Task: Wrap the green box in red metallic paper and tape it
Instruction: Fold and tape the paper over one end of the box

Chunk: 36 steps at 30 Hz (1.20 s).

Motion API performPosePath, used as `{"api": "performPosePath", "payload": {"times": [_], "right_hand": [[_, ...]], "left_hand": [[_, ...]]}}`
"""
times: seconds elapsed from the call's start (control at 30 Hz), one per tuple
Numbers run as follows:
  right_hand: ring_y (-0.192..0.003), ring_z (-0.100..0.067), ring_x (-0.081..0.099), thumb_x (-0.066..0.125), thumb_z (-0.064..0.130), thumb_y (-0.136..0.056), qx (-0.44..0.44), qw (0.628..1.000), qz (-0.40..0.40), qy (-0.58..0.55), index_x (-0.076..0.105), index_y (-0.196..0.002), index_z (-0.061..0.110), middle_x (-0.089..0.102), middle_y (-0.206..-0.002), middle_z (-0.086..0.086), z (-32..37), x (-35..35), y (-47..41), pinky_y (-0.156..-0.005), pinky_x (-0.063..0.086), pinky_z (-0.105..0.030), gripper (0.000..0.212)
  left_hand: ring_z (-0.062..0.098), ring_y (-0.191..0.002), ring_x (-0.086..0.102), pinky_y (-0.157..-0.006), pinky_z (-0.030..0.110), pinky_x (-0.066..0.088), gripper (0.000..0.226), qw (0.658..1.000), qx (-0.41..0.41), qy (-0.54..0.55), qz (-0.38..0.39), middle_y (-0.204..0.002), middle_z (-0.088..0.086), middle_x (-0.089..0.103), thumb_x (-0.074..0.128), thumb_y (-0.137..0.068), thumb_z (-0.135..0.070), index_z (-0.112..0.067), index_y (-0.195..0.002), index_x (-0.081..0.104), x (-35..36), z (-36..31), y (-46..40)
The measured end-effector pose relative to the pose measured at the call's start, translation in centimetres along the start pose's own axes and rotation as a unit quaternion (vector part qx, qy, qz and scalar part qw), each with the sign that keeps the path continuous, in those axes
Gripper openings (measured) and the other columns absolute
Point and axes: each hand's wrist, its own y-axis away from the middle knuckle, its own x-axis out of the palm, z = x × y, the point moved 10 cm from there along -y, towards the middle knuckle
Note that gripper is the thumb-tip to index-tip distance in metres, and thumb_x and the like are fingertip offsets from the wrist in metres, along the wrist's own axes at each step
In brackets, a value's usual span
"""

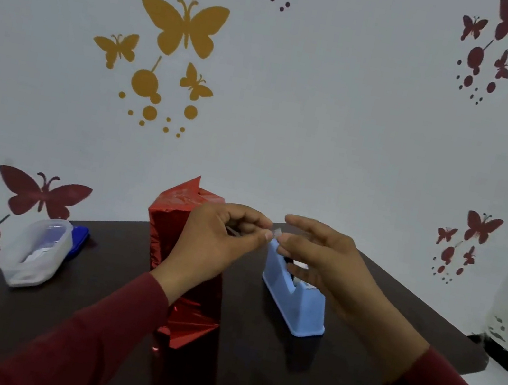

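On the dark table (106, 329) lies the red-foil-wrapped box (167, 234), ends unsealed, behind both hands pinching clear tape (276, 233).

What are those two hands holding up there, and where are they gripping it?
A short strip of clear tape, pinched at its ends: left hand at one end, right hand at the other, above the light blue plastic tape dispenser.

Red-wrapped box (169, 238) lies lengthwise on the table, ends unfolded.
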Motion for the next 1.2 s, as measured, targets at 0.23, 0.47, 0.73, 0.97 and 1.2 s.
{"api": "performPosePath", "payload": {"times": [0.23,0.47,0.73,0.97,1.2], "right_hand": [[-0.100,-0.029,0.077,0.078,0.004,-0.089,-0.028,0.999,0.033,0.022,0.066,-0.131,0.020,0.079,-0.100,-0.015,2.5,5.0,-2.7,-0.092,0.063,-0.038,0.046],[-0.084,-0.016,0.076,0.079,0.003,-0.085,-0.008,0.994,0.071,0.085,0.059,-0.139,0.018,0.079,-0.103,-0.017,5.6,8.1,-8.3,-0.081,0.061,-0.030,0.059],[-0.072,-0.013,0.074,0.078,0.001,-0.087,0.059,0.978,0.118,0.162,0.051,-0.144,0.014,0.080,-0.088,-0.008,4.8,11.0,-12.7,-0.065,0.053,-0.024,0.065],[-0.072,-0.012,0.072,0.080,0.001,-0.084,0.070,0.966,0.117,0.218,0.055,-0.141,0.016,0.077,-0.087,-0.007,4.0,10.9,-13.3,-0.063,0.048,-0.024,0.064],[-0.045,-0.010,0.046,0.083,0.005,-0.077,0.047,0.942,0.080,0.324,0.057,-0.141,0.022,0.059,-0.058,0.003,4.9,11.1,-13.4,-0.046,0.040,-0.021,0.070]], "left_hand": [[-0.002,-0.067,0.072,-0.073,0.017,0.056,0.010,0.987,-0.026,-0.132,-0.085,-0.070,-0.015,0.075,0.083,-0.087,-0.028,-0.027,-0.097,0.082,-6.9,-0.8,0.7],[0.007,-0.087,0.071,-0.086,0.026,0.053,0.025,0.945,-0.191,-0.096,-0.247,-0.083,-0.012,0.074,0.078,-0.085,-0.033,-0.026,-0.108,0.076,-15.2,4.7,1.0],[0.020,-0.066,0.070,-0.063,0.027,0.054,0.024,0.895,-0.381,0.172,-0.155,-0.085,0.007,0.076,0.081,-0.082,-0.024,-0.008,-0.099,0.076,-10.2,10.8,-0.1],[0.024,-0.055,0.070,-0.051,0.031,0.059,0.022,0.874,-0.412,0.197,-0.164,-0.083,0.016,0.073,0.080,-0.082,-0.012,-0.001,-0.100,0.072,-9.5,11.6,-0.1],[0.024,-0.054,0.069,-0.050,0.029,0.059,0.021,0.880,-0.405,0.187,-0.161,-0.083,0.017,0.073,0.081,-0.082,-0.012,-0.001,-0.097,0.072,-9.6,11.6,-0.1]]}}
